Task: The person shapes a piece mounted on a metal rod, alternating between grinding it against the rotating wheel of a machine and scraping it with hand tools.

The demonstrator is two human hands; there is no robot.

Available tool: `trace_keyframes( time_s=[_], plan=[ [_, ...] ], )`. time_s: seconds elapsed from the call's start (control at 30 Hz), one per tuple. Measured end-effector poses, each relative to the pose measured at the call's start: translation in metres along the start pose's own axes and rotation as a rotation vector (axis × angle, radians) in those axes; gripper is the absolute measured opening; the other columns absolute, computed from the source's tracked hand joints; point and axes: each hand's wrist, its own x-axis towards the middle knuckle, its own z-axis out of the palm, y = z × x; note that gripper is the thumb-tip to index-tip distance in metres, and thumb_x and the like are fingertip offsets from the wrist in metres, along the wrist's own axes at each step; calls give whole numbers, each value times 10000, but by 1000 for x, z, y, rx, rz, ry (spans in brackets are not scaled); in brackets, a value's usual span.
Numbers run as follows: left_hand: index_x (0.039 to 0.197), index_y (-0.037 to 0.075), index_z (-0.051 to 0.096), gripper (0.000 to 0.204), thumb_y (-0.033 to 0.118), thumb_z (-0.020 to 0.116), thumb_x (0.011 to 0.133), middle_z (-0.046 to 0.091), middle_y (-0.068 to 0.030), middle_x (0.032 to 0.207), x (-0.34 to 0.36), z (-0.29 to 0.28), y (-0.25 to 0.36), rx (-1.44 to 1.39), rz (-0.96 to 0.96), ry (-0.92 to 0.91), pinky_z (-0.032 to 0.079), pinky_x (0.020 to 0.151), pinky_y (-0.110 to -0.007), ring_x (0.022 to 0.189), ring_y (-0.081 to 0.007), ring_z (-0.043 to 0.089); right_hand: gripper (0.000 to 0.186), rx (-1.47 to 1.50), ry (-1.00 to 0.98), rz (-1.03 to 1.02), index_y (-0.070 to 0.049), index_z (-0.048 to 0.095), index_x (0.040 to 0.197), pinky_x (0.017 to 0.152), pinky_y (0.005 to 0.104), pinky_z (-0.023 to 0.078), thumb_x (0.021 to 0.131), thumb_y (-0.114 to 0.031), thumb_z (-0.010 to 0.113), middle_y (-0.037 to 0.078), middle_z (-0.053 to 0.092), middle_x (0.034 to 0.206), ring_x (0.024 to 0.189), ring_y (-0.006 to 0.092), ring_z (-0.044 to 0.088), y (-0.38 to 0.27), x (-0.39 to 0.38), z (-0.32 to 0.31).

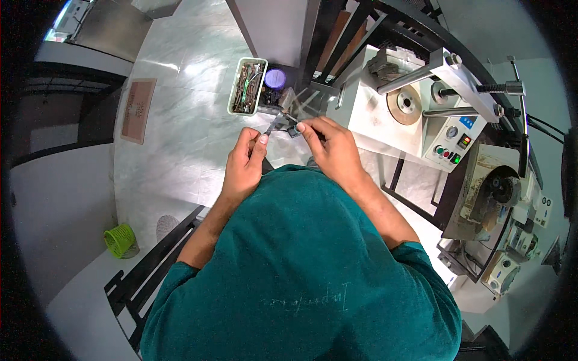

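In front of my body, my left hand (244, 162) pinches a thin grey metal strip (274, 124) between thumb and fingers, its far end pointing away from me. My right hand (332, 149) is closed, with thumb and forefinger on a slim metal rod (291, 117) that reaches toward the strip's far end. The two pieces come close together or cross there; I cannot tell if they touch. Both are too small to name more exactly. Just beyond them stands a pale green-rimmed plastic tray (231, 96) full of long thin metal pieces, with a bright green one on top.
Beside the tray sits a round purple lid (275, 78). To the right stand a white press-like machine (379, 123) with a round disc plate (404, 105) and a dirty grinding machine (501, 185). At left are a brown mat (139, 111), a green basket (120, 240) and a black metal frame (150, 268).
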Motion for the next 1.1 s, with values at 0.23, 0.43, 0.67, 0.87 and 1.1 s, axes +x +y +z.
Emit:
trace_keyframes(
  time_s=[0.23,0.43,0.67,0.87,1.1],
  plan=[
    [986,49,501,300,331,486,1089,452,16,704,-1,0,1,-11,-22,-51,335,596,-266,659,-74,383,237,-18,11,26,-14,724,1042,615,363,472,1002,-233,643,129,656,812,658,260,602,5,0,1],
    [957,63,506,351,369,422,1108,417,33,700,-2,-1,8,-209,-57,-77,305,576,-232,644,-58,358,233,-139,-43,123,-21,718,1002,715,449,534,990,-240,637,181,704,923,814,393,674,25,-1,6],
    [904,74,491,391,380,380,1120,394,36,681,1,-1,11,-313,-165,-172,301,556,-227,610,-53,348,204,69,40,23,-14,683,1010,677,372,509,986,-215,662,143,669,890,758,298,643,-1,2,2],
    [923,71,488,357,360,407,1116,412,30,730,1,1,18,-291,-154,-164,311,564,-226,640,-52,363,185,51,-3,-26,-25,686,1002,735,421,529,970,-206,667,159,678,930,839,373,669,-1,2,11],
    [922,74,483,344,352,416,1114,390,42,747,3,1,14,-246,-159,-126,304,567,-221,665,-48,361,167,-28,44,-45,-28,690,1000,718,438,536,963,-190,672,156,682,921,831,380,672,4,2,17]
  ],
)
